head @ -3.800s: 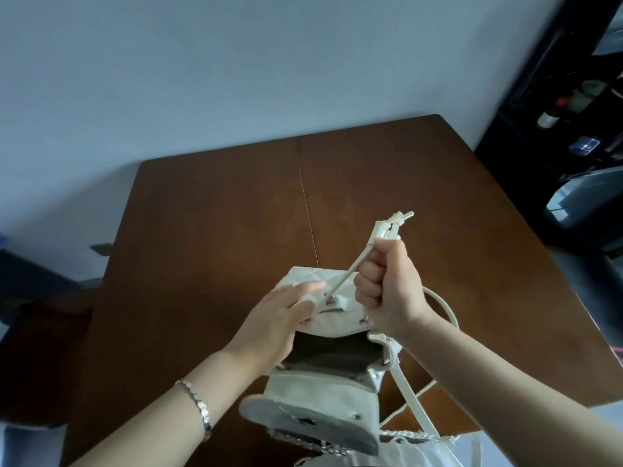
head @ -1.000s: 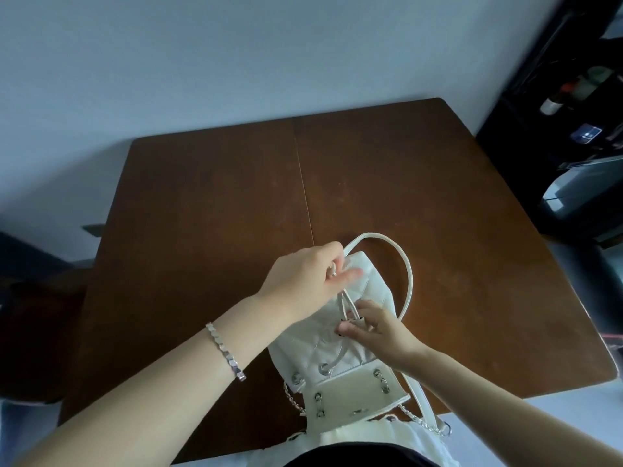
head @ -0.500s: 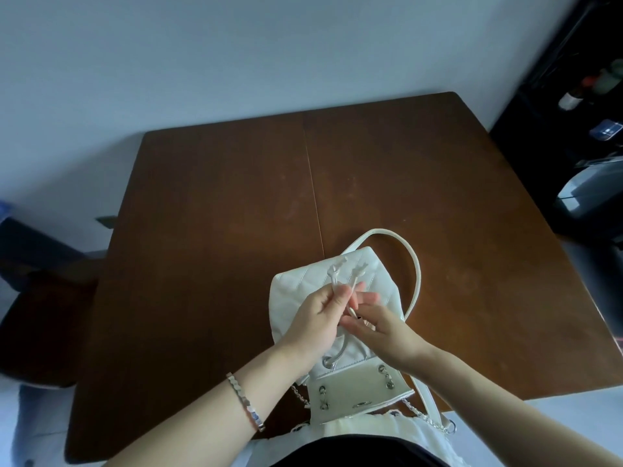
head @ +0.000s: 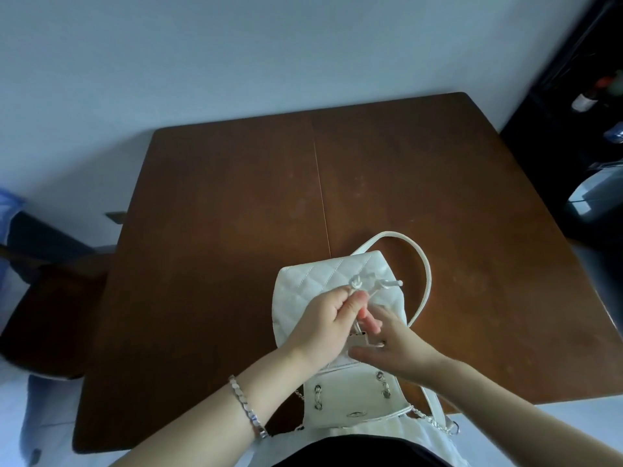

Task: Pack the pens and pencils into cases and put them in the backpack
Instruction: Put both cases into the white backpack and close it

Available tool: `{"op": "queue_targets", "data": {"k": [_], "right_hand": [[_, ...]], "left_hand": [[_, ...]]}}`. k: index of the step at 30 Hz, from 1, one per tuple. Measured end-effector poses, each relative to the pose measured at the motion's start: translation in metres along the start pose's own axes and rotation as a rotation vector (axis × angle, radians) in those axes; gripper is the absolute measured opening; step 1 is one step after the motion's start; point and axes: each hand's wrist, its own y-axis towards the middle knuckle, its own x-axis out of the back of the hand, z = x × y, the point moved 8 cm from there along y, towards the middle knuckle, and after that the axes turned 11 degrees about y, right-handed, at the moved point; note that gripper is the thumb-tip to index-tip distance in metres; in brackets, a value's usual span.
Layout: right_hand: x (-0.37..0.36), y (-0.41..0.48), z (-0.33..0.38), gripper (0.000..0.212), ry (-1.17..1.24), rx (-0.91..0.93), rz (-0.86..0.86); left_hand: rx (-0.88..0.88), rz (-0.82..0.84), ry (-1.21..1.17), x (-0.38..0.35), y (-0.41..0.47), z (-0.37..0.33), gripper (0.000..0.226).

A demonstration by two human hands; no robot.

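A small white quilted backpack [head: 305,288] lies flat on the brown table [head: 219,230] near its front edge, its flap [head: 354,399] folded toward me. My left hand [head: 323,325] pinches the knotted white drawstring [head: 357,284] above the bag's mouth. My right hand [head: 391,348] rests on the bag at the cord stopper, fingers spread; whether it grips the cord is hidden. The carry handle [head: 426,264] loops out to the right. No pens, pencils or cases are in view.
A dark chair [head: 43,308] stands left of the table. Dark shelving with bottles [head: 586,99] is at the far right. A chain strap [head: 438,423] hangs off the table's front edge by my lap.
The bag went from standing open to lying flat with its mouth drawn closed. My left hand has pulled the drawstring ends up and away while my right hand moved down to the stopper.
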Motion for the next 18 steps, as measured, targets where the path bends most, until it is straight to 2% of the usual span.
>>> {"op": "queue_targets", "data": {"k": [2,4,8,11,13,16,18], "right_hand": [[0.006,0.001,0.011,0.029,0.119,0.042,0.012],[0.013,0.003,0.019,0.006,0.148,0.072,-0.044],[0.022,0.005,0.012,0.016,0.101,-0.006,-0.122],[0.024,0.005,-0.010,0.008,0.112,-0.162,-0.131],[0.020,0.008,-0.020,0.011,0.069,-0.221,-0.143],[0.015,0.013,-0.018,0.013,0.017,-0.226,-0.181],[0.014,0.016,-0.017,0.008,0.024,-0.214,-0.187]], "left_hand": [[0.018,-0.031,0.035,0.007,0.002,0.005,0.034],[0.045,-0.083,0.072,0.012,0.003,0.013,0.030],[0.220,-0.167,0.063,0.024,0.001,0.044,0.027],[0.398,-0.137,0.240,0.030,-0.009,0.077,0.034],[0.435,-0.110,0.415,0.031,-0.013,0.088,0.035],[0.342,-0.270,0.724,0.041,-0.013,0.074,0.026],[0.113,-0.386,0.959,0.038,-0.010,0.055,0.053]]}}
